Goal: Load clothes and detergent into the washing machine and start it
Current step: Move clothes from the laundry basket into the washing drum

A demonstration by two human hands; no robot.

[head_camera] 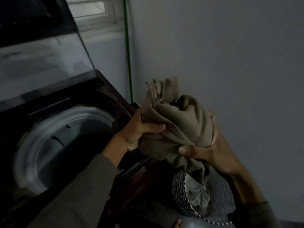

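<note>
A bunched olive-tan garment (pixel 181 122) hangs in the air to the right of a dark top-loading washing machine (pixel 102 89). My left hand (pixel 139 129) grips its left side and my right hand (pixel 212 150) grips its lower right. The machine's lid (pixel 41 51) stands raised, and the pale round drum opening (pixel 54 145) lies below and left of the garment. The drum's inside is dark and blurred. Under the garment sits a laundry basket (pixel 179 191) with a wavy black-and-white pattern, holding more cloth (pixel 197 193). No detergent is in sight.
A plain grey wall (pixel 230 55) fills the right side. A thin green pole or hose (pixel 128 55) runs down the corner behind the machine. A louvred window (pixel 92 7) sits at the top. The room is dim.
</note>
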